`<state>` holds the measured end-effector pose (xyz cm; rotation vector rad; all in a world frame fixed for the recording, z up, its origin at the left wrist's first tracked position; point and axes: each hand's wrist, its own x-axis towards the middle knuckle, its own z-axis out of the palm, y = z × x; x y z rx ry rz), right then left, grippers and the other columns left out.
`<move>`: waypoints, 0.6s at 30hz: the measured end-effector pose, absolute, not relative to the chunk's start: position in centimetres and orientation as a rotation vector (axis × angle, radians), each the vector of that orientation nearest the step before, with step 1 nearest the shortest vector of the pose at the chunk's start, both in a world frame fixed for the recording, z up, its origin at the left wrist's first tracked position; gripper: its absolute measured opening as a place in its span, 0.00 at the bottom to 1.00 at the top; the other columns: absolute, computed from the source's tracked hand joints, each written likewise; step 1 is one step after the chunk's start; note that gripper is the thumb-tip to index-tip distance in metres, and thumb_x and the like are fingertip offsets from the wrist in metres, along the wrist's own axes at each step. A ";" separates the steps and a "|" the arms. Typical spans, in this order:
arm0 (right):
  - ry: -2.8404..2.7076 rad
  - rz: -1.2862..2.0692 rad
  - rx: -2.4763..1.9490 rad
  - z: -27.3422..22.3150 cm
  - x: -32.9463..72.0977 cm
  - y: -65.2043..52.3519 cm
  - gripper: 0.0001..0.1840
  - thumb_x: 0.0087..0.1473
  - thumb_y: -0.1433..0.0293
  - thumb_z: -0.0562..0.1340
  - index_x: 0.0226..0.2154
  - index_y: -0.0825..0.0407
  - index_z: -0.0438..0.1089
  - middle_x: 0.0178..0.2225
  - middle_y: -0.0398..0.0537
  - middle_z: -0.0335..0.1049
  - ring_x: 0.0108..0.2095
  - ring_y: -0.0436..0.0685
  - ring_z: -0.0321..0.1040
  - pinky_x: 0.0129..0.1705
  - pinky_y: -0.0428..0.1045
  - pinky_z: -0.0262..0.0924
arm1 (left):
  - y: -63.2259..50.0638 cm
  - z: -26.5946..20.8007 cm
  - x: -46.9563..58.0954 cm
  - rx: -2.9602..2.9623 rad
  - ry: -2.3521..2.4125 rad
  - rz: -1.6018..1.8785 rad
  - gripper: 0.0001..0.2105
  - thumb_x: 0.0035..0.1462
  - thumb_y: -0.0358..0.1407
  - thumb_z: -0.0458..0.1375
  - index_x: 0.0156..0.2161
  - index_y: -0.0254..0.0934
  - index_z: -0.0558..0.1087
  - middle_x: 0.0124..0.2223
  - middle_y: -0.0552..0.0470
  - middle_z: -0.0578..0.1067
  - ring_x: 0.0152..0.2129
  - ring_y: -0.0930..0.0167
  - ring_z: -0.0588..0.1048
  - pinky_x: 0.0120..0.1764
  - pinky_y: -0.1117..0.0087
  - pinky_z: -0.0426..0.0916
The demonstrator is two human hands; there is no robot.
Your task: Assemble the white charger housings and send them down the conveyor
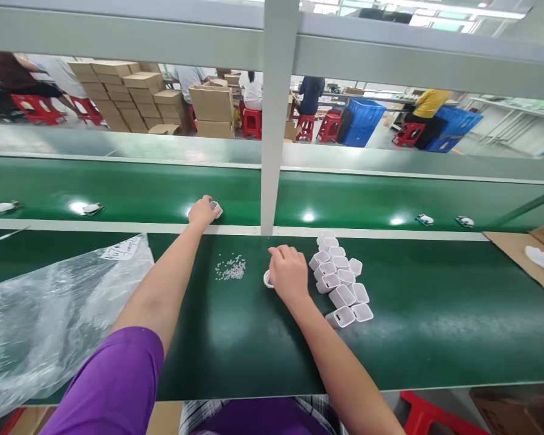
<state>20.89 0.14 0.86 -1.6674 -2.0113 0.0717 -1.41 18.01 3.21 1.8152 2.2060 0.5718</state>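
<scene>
My left hand (202, 212) reaches out over the far green belt, its fingers closed round a small white plastic housing (216, 209). Nearer to me, my right hand (291, 273) is low over the green work surface with its fingers curled. A round white part (267, 278) shows at its left edge, partly covered by the hand; the thumb is hidden. Between my hands lies a loose scatter of tiny clear pieces (232, 267). Just right of my right hand, several white open-ended housings (343, 296) stand close together in slanting rows.
A clear plastic bag (63, 308) with a labelled tag covers the left side. A white post (274, 121) rises ahead between my hands. Small white assemblies (425, 220) sit along the far belt. Cardboard (521, 260) lies at the right. People sit on red stools beyond.
</scene>
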 end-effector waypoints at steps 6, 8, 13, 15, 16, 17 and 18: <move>-1.864 -0.146 -2.163 2.7 25.2 0.6 0.19 0.55 0.80 0.55 0.47 0.53 0.72 0.46 0.60 0.71 0.42 0.64 0.69 0.41 0.56 0.56 | 16.3 2.1 -2.0 1.822 2.257 0.597 0.30 0.57 0.42 0.57 0.60 0.28 0.60 0.58 0.27 0.67 0.57 0.47 0.66 0.51 0.52 0.65; -1.882 -0.172 -2.142 2.0 25.7 1.0 0.23 0.52 0.82 0.54 0.46 0.52 0.73 0.48 0.61 0.70 0.41 0.63 0.68 0.39 0.56 0.56 | 15.2 2.1 -2.5 1.860 2.255 0.620 0.29 0.58 0.42 0.56 0.61 0.28 0.59 0.60 0.28 0.65 0.58 0.49 0.63 0.54 0.54 0.64; -1.822 -0.096 -2.058 0.2 26.2 1.7 0.26 0.48 0.84 0.53 0.46 0.52 0.74 0.50 0.63 0.68 0.46 0.67 0.66 0.36 0.56 0.62 | 11.3 1.9 -3.7 1.982 2.131 0.662 0.25 0.59 0.40 0.54 0.60 0.33 0.63 0.58 0.37 0.68 0.54 0.57 0.68 0.53 0.60 0.65; -1.805 -0.011 -2.043 0.4 26.1 1.8 0.27 0.48 0.85 0.51 0.46 0.52 0.74 0.50 0.63 0.67 0.47 0.67 0.66 0.38 0.57 0.65 | 9.1 1.8 -3.9 2.037 2.022 0.701 0.23 0.58 0.39 0.54 0.58 0.33 0.65 0.56 0.38 0.70 0.47 0.59 0.72 0.51 0.60 0.67; -1.809 0.028 -1.990 0.7 25.8 1.7 0.28 0.48 0.85 0.51 0.46 0.52 0.74 0.49 0.62 0.68 0.47 0.66 0.66 0.40 0.58 0.66 | 7.8 1.7 -3.9 2.059 1.950 0.721 0.22 0.58 0.39 0.54 0.56 0.33 0.66 0.54 0.39 0.71 0.44 0.60 0.73 0.50 0.59 0.68; -1.813 0.076 -1.888 1.0 25.4 1.6 0.28 0.48 0.85 0.50 0.46 0.52 0.74 0.49 0.60 0.68 0.47 0.65 0.66 0.43 0.59 0.67 | 6.5 1.7 -3.7 2.074 1.866 0.735 0.21 0.57 0.40 0.54 0.55 0.33 0.67 0.53 0.40 0.72 0.40 0.62 0.74 0.48 0.59 0.69; -1.811 0.151 -1.739 1.4 24.8 1.3 0.27 0.50 0.84 0.50 0.46 0.50 0.74 0.48 0.58 0.68 0.48 0.63 0.67 0.46 0.59 0.67 | 5.1 1.7 -3.4 2.081 1.769 0.738 0.21 0.57 0.40 0.55 0.54 0.34 0.68 0.51 0.41 0.73 0.38 0.63 0.74 0.46 0.60 0.70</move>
